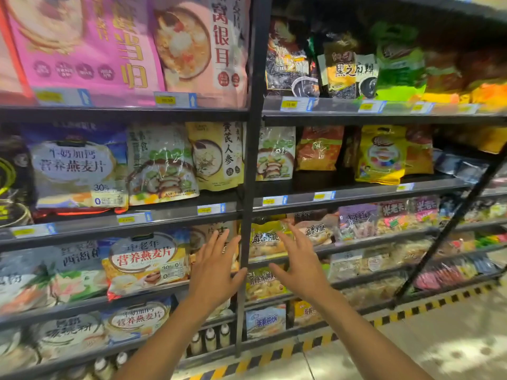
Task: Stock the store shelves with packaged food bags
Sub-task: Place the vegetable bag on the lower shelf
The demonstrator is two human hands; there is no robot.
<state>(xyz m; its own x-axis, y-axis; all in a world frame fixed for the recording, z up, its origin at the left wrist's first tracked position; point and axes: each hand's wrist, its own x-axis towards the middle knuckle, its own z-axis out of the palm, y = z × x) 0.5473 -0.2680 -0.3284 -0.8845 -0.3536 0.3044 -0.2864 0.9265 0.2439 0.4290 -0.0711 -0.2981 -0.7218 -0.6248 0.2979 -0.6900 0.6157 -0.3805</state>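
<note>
We face a store aisle of dark metal shelving (356, 189) above a pale floor (444, 341), with a yellow-and-black hazard stripe (274, 355) along the base. Nearest, both our forearms reach up from below. Our left hand (216, 267) and right hand (299, 267) are spread, fingers straight and apart, holding nothing. They sit either side of the upright post (245, 174), in front of the third shelf. We cannot tell whether they touch anything. The packaged food bags fill the shelves. An oatmeal bag (145, 261) stands just left of our left hand, and a yellow snack bag (264, 238) sits between our hands. Above are a beige bag (215, 156) and, higher still, large pink bags (82, 42).
</note>
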